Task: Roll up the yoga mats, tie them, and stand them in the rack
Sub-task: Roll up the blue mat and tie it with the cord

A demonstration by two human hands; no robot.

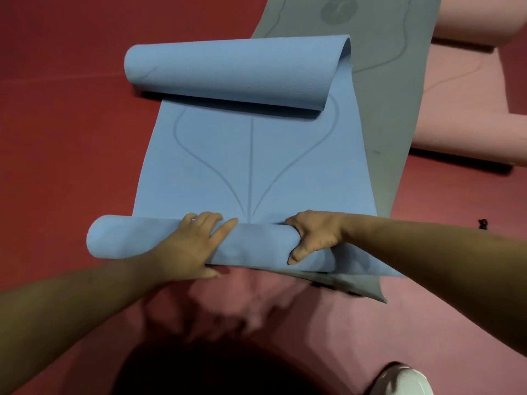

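Note:
A light blue yoga mat point(251, 166) lies on the red floor, printed with curved lines. Its near end is wound into a roll point(122, 238) and its far end curls back on itself point(228, 72). My left hand point(194, 246) lies over the near roll with fingers spread across its top and the thumb under the near edge. My right hand point(313, 238) grips the same roll further right, fingers over the top and thumb curled round the front. No strap or rack is in view.
A grey mat point(393, 81) lies flat under and to the right of the blue one. A pink mat point(470, 124) is spread further right, partly rolled at the top. A small dark object point(483, 223) sits on the floor. A white shoe point(405, 380) shows at the bottom right.

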